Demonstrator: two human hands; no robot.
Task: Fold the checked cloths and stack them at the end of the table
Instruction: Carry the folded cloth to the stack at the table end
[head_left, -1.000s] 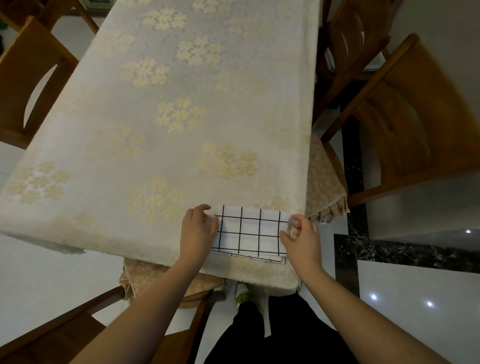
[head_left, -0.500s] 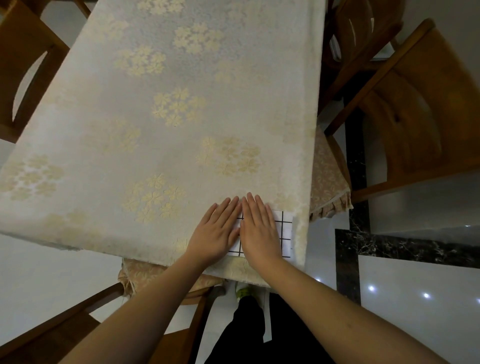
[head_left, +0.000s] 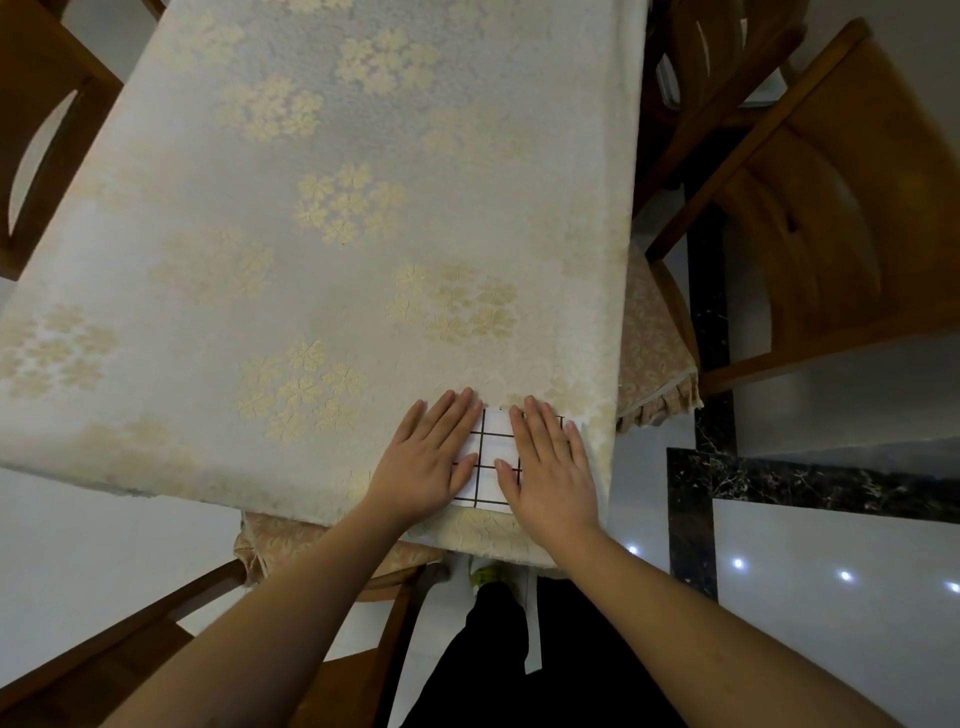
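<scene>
Both hands lie flat on the folded checked cloth (head_left: 491, 457), which sits at the near end of the desk (head_left: 322, 218), close to its right corner and just short of the edge nearest the person. The left hand (head_left: 426, 460) covers the cloth's left part, fingers straight and held together, pointing away up the desk, the thumb reaching in across the white fabric. The right hand (head_left: 553, 475) rests on the right part the same way, palm down, fingers spread a little and straight, gripping nothing. Between the two hands a strip of the cloth shows, white with thin dark lines crossing in squares; its near edge lies along the desk's front edge. How many layers are under the palms cannot be told. The desk is covered by a pale tablecloth (head_left: 208, 270) with golden flower clusters, hanging over the sides. Wooden chairs stand around it: one at the right (head_left: 831, 218), one at the far left (head_left: 36, 119), and one pushed in below the near edge with a patterned seat cushion (head_left: 291, 535). The floor (head_left: 810, 571) is glossy, pale tile with a dark marbled band.
</scene>
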